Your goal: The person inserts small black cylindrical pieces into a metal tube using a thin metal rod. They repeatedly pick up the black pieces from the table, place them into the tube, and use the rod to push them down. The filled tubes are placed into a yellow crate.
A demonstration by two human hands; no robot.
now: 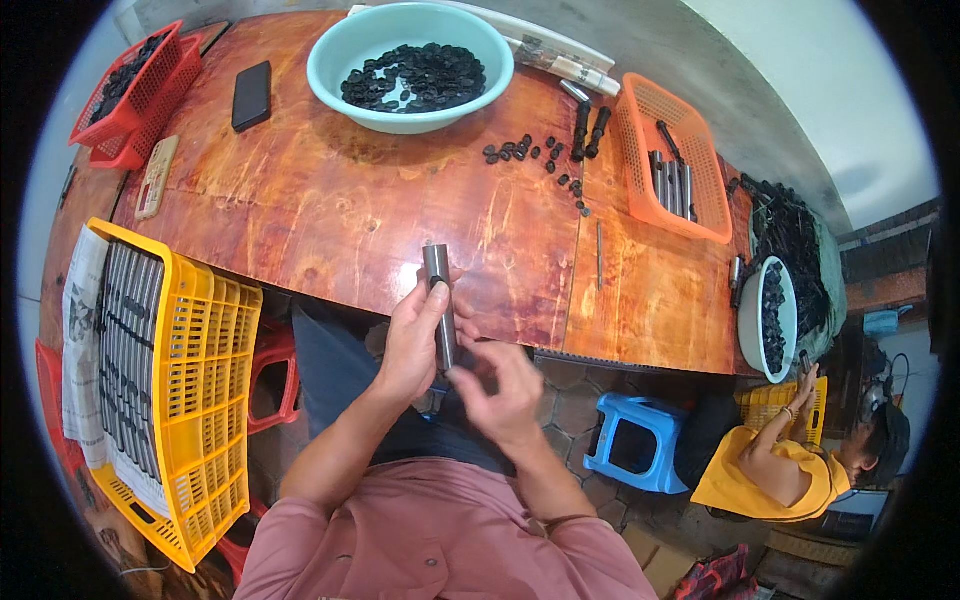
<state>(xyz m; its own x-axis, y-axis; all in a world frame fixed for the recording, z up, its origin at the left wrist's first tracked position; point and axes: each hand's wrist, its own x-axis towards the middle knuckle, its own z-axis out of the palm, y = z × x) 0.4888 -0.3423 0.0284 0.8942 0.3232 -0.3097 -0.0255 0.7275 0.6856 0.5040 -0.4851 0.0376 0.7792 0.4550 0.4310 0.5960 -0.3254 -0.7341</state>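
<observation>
A grey metal tube (437,262) stands nearly lengthwise in front of me, its upper end over the table's front edge. My left hand (408,335) is closed round it, the thumb pressing on a small black oval piece (436,283) at the tube's side. At the lower end, my right hand (505,388) has its thumb and curled fingers against the tube. On the table, several loose black oval pieces (520,148) lie beyond my hands to the right. A light-blue basin (410,122) farther back holds many more of them.
A yellow crate (205,350) of metal tubes stands at left. Red baskets (150,125) and a phone (252,97) lie far left. An orange basket (640,150) with tubes, a thin rod (599,255) and a white bowl (786,300) are at right. A person in yellow (770,475) works beyond a blue stool (640,440).
</observation>
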